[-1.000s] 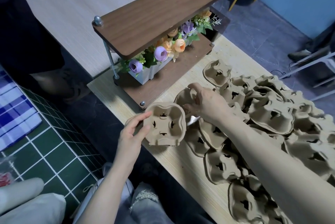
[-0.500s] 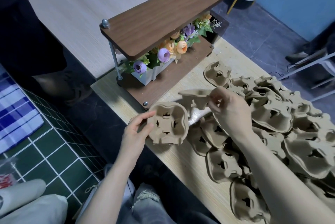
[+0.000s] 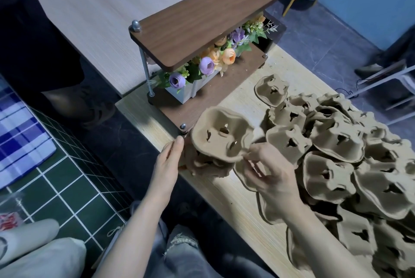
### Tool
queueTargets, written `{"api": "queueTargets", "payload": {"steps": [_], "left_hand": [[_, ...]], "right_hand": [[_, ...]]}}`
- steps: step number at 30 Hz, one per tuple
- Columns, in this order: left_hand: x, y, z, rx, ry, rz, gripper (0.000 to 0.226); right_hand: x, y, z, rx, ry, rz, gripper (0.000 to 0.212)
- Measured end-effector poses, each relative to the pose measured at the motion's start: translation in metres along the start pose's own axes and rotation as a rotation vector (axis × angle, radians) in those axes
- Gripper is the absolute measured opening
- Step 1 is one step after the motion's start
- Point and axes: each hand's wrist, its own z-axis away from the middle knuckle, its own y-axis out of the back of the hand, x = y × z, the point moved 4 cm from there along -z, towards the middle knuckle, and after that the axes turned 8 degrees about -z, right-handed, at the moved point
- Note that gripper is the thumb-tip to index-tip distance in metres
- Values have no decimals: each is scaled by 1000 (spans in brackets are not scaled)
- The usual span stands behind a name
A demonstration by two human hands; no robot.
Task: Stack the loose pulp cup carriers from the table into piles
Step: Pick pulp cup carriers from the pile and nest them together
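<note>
Moulded pulp carrier (image 3: 221, 135), four-cupped, in right hand (image 3: 268, 175) grip.

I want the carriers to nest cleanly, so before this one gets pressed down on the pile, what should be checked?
1. Top carrier held by right hand at its near rim: ok.
2. Left hand steadies the pile: ok, it rests against the pile's left side.
3. Carrier level over pile: not ok, it sits tilted.
4. Cup pockets lined up with those below: cannot tell, hidden.
5. Pile fully on the table: cannot tell; it sits at the near edge.
</note>
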Motion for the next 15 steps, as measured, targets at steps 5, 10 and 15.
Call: {"api": "queueTargets", "payload": {"steps": [5, 10, 15], "left_hand": [[3, 0, 3, -15, -4, -8, 76], [7, -1, 5, -12, -28, -24, 59], [5, 2, 7, -29, -59, -15, 46]], "right_hand": [[10, -8, 8, -164, 9, 92, 11], [11, -8, 12, -223, -71, 58, 8], [17, -7, 15, -166, -294, -46, 29]]}}
